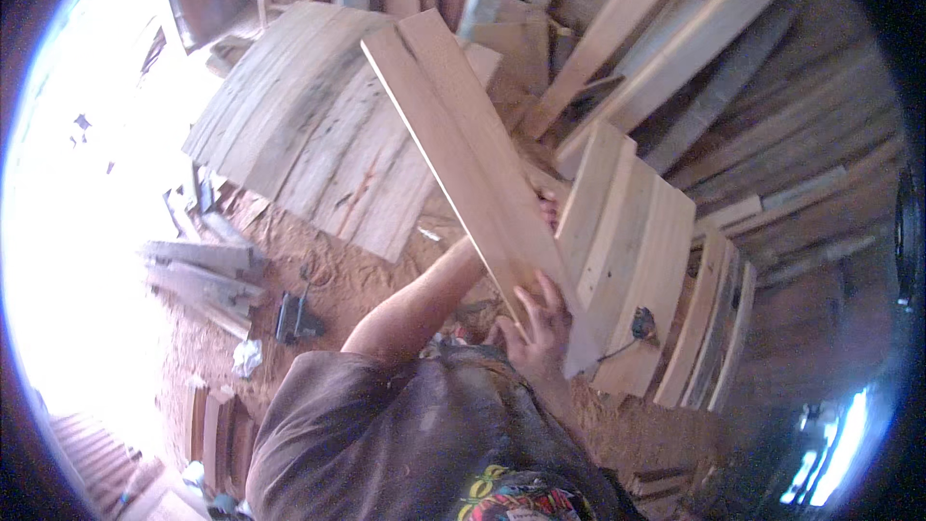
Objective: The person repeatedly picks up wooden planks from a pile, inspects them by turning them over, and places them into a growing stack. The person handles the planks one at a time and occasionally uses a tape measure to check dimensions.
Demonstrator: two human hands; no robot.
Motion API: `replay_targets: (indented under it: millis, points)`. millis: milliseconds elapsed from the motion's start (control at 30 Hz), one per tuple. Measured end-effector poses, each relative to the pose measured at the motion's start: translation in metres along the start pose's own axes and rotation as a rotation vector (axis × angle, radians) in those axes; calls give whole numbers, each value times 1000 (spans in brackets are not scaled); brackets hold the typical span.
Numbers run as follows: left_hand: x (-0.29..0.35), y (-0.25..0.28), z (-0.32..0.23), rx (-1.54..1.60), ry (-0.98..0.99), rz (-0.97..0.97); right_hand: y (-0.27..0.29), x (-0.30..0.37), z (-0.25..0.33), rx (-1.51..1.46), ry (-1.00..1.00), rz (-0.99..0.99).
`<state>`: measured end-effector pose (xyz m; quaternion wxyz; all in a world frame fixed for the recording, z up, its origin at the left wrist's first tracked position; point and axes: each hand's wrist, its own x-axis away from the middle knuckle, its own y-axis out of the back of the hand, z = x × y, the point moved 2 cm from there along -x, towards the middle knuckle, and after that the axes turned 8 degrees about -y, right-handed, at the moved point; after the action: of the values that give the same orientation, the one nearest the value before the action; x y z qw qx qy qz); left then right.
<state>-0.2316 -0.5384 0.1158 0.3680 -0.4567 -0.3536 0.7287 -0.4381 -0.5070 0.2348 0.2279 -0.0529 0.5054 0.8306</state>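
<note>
I hold a pair of long, light wooden boards (463, 145) tilted up in front of me, their far ends pointing to the upper left. My right hand (540, 328) grips their near edge, fingers curled over the top face. My left forearm reaches under the boards, and only the fingertips of my left hand (550, 207) show past their right edge. The lower ends of the boards overlap a stack of short planks (627, 251) leaning just to the right.
A broad pile of weathered planks (309, 125) lies behind the boards. Long timbers (675, 48) lean at the back right. On the sawdust floor are a black power tool (294, 318), a white rag (248, 357) and loose planks (203, 270). A black cable end (641, 323) rests on the short planks.
</note>
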Motion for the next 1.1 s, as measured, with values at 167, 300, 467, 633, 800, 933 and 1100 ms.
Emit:
replay_targets:
  millis: [167, 300, 467, 633, 800, 933, 1100]
  points:
    - [3, -35, 32, -232, -88, 415, 16, 7, 7, 22, 47, -29]
    - [16, -23, 49, -150, -82, 459, 24, 18, 2, 126, 35, 9]
    - [37, -6, 57, -118, -184, 446, 25, 30, 10, 152, -1, 52]
    - [44, 6, 59, -144, -366, 595, 25, 35, 13, 159, 13, 49]
    - [79, -18, 55, -247, -478, 276, 32, 43, 4, 106, -14, 47]
    - [117, -49, 24, -315, -517, 87, 43, 46, 7, 120, -31, 58]
    - [120, -54, 15, -241, -562, 115, 41, 60, -1, 55, -65, 3]
